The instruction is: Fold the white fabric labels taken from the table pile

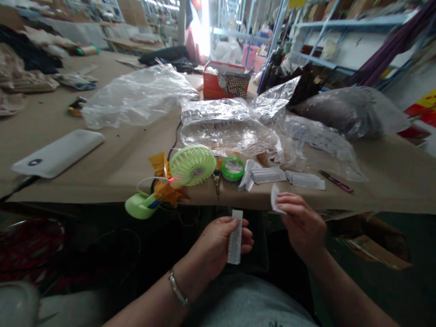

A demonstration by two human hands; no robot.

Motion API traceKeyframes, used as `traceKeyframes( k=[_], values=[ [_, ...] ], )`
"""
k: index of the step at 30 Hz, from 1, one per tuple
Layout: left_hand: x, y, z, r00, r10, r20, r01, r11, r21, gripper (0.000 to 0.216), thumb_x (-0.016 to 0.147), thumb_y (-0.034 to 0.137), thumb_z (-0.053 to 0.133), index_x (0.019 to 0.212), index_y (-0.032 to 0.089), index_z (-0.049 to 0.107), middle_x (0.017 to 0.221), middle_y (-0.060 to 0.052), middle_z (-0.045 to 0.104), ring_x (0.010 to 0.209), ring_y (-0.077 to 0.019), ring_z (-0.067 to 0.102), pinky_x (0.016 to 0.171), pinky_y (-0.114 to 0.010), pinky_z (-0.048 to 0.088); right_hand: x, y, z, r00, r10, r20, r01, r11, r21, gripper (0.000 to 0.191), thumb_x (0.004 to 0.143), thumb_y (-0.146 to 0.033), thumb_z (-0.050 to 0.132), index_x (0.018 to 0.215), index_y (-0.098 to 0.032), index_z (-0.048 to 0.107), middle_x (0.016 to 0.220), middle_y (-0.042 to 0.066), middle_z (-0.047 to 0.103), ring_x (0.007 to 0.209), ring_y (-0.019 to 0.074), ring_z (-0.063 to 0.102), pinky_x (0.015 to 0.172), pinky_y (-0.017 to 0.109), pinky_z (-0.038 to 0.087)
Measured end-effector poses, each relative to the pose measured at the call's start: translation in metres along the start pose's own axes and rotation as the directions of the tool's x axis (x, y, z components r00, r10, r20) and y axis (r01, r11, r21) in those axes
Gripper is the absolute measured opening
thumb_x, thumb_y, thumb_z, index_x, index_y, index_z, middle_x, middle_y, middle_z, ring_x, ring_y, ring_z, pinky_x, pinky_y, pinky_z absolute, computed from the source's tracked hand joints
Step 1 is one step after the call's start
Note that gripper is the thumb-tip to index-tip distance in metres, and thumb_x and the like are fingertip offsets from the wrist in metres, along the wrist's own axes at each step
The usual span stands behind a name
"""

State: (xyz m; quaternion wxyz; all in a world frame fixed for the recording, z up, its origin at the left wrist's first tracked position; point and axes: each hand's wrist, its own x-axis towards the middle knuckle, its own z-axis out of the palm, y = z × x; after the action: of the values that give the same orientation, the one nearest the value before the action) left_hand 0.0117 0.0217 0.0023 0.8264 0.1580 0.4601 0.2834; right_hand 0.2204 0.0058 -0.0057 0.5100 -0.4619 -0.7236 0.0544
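Below the table's front edge, my left hand (218, 238) is closed on a narrow white printed label (235, 240), its thumb pressing on the upper part. Small lines of text run across the label. My right hand (304, 222), raised at the table edge, pinches a white label (275, 199) between thumb and fingers. Behind the hands, stacks of white printed labels (268, 175) lie on the table, with another pile (306, 180) to their right. A round green tin (233, 168) with whitish contents sits to the left of the stacks.
A green handheld fan (192, 166) stands at the front edge by orange tape scraps. Small scissors (336, 181) lie at the right. Clear plastic bags (228, 127) cover the middle, before a red box (213, 84). At the left lies a white power bank (59, 153) with a cable.
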Motion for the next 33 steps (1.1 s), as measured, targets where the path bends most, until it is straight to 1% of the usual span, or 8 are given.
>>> traceKeyframes(
  k=[3, 5, 7, 13, 18, 24, 29, 33],
  values=[
    [0.0, 0.0, -0.001, 0.991, 0.076, 0.112, -0.069, 0.995, -0.066, 0.01, 0.072, 0.015, 0.065, 0.079, 0.008, 0.066, 0.065, -0.006, 0.065, 0.054, -0.0124, 0.059, 0.054, -0.024, 0.047, 0.001, -0.032, 0.036, 0.955, -0.216, 0.205, 0.193, 0.973, 0.125, 0.014, 0.086, -0.014, 0.055, 0.092, -0.022, 0.064, 0.093, 0.006, 0.067, 0.1, 0.0222, 0.06, 0.086, 0.041, 0.051],
    [0.001, 0.0, -0.003, 0.982, 0.134, 0.136, -0.119, 0.986, -0.115, 0.01, 0.065, 0.013, 0.069, 0.073, 0.008, 0.067, 0.063, -0.005, 0.064, 0.052, -0.0101, 0.056, 0.05, -0.02, 0.041, 0.0, -0.04, 0.052, 0.918, -0.305, 0.253, 0.28, 0.951, 0.131, 0.013, 0.087, -0.015, 0.054, 0.09, -0.021, 0.064, 0.089, 0.005, 0.068, 0.097, 0.0207, 0.061, 0.086, 0.04, 0.05],
    [0.002, 0.0, -0.007, 0.98, 0.164, 0.108, -0.147, 0.977, -0.157, 0.01, 0.061, 0.013, 0.071, 0.068, 0.008, 0.066, 0.062, -0.004, 0.064, 0.051, -0.0093, 0.054, 0.048, -0.019, 0.038, -0.001, -0.04, 0.061, 0.896, -0.338, 0.288, 0.323, 0.941, 0.101, 0.014, 0.088, -0.014, 0.052, 0.088, -0.02, 0.065, 0.086, 0.005, 0.068, 0.094, 0.0196, 0.061, 0.087, 0.04, 0.049],
    [0.004, 0.0, -0.014, 0.982, 0.183, 0.047, -0.168, 0.961, -0.219, 0.009, 0.061, 0.014, 0.07, 0.066, 0.008, 0.065, 0.062, -0.004, 0.064, 0.052, -0.0101, 0.055, 0.05, -0.021, 0.039, -0.001, -0.041, 0.06, 0.855, -0.36, 0.372, 0.357, 0.931, 0.08, 0.014, 0.086, -0.01, 0.052, 0.083, -0.017, 0.064, 0.087, 0.005, 0.069, 0.097, 0.0185, 0.061, 0.094, 0.038, 0.045],
    [0.004, -0.002, -0.014, 0.98, 0.19, 0.057, -0.172, 0.957, -0.236, 0.01, 0.062, 0.015, 0.07, 0.067, 0.008, 0.066, 0.064, -0.005, 0.065, 0.053, -0.0095, 0.056, 0.049, -0.02, 0.039, -0.003, -0.046, 0.059, 0.839, -0.333, 0.43, 0.349, 0.936, 0.042, 0.016, 0.087, -0.011, 0.051, 0.084, -0.018, 0.064, 0.089, 0.004, 0.069, 0.099, 0.0185, 0.06, 0.097, 0.037, 0.043],
    [0.0, -0.003, -0.014, 0.978, 0.196, 0.074, -0.173, 0.955, -0.24, 0.016, 0.067, 0.022, 0.071, 0.068, 0.007, 0.067, 0.064, -0.005, 0.065, 0.055, -0.0093, 0.057, 0.051, -0.019, 0.041, -0.005, -0.049, 0.059, 0.846, -0.32, 0.427, 0.335, 0.941, 0.042, 0.016, 0.087, -0.01, 0.05, 0.081, -0.016, 0.064, 0.084, 0.005, 0.069, 0.095, 0.0178, 0.06, 0.095, 0.037, 0.044],
    [-0.002, -0.004, -0.015, 0.978, 0.185, 0.097, -0.161, 0.964, -0.213, 0.014, 0.065, 0.018, 0.073, 0.073, 0.007, 0.069, 0.068, -0.005, 0.067, 0.057, -0.0092, 0.058, 0.051, -0.018, 0.04, -0.007, -0.049, 0.06, 0.834, -0.297, 0.465, 0.303, 0.951, 0.065, 0.014, 0.086, -0.01, 0.052, 0.084, -0.017, 0.064, 0.087, 0.004, 0.069, 0.098, 0.0183, 0.06, 0.097, 0.039, 0.043],
    [-0.005, -0.002, -0.016, 0.978, 0.165, 0.125, -0.14, 0.972, -0.189, 0.015, 0.069, 0.02, 0.071, 0.076, 0.007, 0.068, 0.071, -0.007, 0.067, 0.058, -0.0099, 0.059, 0.053, -0.019, 0.042, -0.009, -0.046, 0.055, 0.859, -0.269, 0.435, 0.229, 0.963, 0.143, 0.019, 0.084, -0.011, 0.055, 0.1, -0.018, 0.062, 0.095, 0.005, 0.069, 0.101, 0.02, 0.06, 0.096, 0.041, 0.045]
  ],
)
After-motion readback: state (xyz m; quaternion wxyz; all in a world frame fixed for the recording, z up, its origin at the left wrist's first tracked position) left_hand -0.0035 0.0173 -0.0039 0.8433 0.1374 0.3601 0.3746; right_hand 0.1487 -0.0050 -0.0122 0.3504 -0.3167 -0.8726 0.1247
